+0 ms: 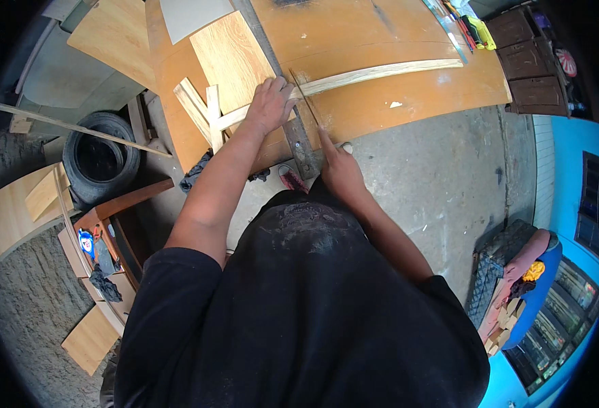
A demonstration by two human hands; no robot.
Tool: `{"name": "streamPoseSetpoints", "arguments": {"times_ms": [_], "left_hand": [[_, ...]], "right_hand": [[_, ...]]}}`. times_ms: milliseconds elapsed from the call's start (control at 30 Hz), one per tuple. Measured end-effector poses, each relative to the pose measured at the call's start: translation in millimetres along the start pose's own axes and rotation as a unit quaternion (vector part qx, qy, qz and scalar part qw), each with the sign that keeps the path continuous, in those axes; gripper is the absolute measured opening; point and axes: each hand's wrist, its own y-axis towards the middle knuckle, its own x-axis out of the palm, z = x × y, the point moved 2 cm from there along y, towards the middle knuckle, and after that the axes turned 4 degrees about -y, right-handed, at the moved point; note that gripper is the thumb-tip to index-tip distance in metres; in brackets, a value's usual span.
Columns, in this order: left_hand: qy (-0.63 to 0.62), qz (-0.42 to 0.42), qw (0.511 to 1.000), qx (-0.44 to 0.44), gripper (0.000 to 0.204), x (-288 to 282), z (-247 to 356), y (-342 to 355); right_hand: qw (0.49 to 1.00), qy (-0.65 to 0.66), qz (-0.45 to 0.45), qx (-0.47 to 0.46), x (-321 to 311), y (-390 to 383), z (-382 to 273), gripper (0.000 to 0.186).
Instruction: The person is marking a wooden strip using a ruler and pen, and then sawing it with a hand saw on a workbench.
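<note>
A long pale wooden strip [388, 71] lies across the brown tabletop [374, 41], running left to right. My left hand [270, 105] is closed over it, pressing it down by a wood-grain board [228, 54]. Just right of those fingers, the thin blade of a handsaw [303, 92] crosses the strip, seen almost edge-on. My right hand [342, 170] grips the saw at its near end, beyond the table's front edge; the handle is mostly hidden in the fist. Short wood strips [194, 109] lie left of my left hand, one crossing the end of the long strip.
A dark metal bar [299, 139] runs across the table beneath the strip. Pens and a yellow-black tool [479, 32] lie at the far right. On the left are stacked tires [102, 156], a wooden frame [132, 197] and loose boards [24, 211]. Concrete floor [415, 177] stretches right of me.
</note>
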Motion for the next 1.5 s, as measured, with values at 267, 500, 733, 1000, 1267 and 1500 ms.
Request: {"name": "streamPoseSetpoints", "arguments": {"times_ms": [267,500,733,1000,1267,1500], "left_hand": [[0.002,-0.004,1.0,0.015,0.033,-3.1,1.5,3.3],[-0.002,0.002,1.0,0.001,0.032,2.1,0.4,1.7],[-0.008,0.005,1.0,0.016,0.032,2.4,-4.2,3.7],[-0.021,0.021,0.999,0.015,0.034,4.3,0.3,5.3],[-0.024,-0.011,1.0,-0.015,0.037,4.0,-1.2,2.2],[-0.005,-0.015,1.0,-0.023,0.04,7.1,-1.8,5.0]], "right_hand": [[1.0,0.008,-0.004,0.008,-5.9,6.4,0.9,0.064],[0.999,-0.021,0.04,-0.023,11.0,40.7,-2.3,0.065],[0.999,0.018,-0.025,0.021,-5.0,-38.9,7.9,0.07],[0.999,0.029,0.033,-0.011,19.1,70.0,-1.2,0.07],[0.999,0.022,-0.038,0.009,1.7,-44.3,10.4,0.081],[0.998,-0.008,0.048,-0.05,13.4,57.1,3.8,0.071]]}}
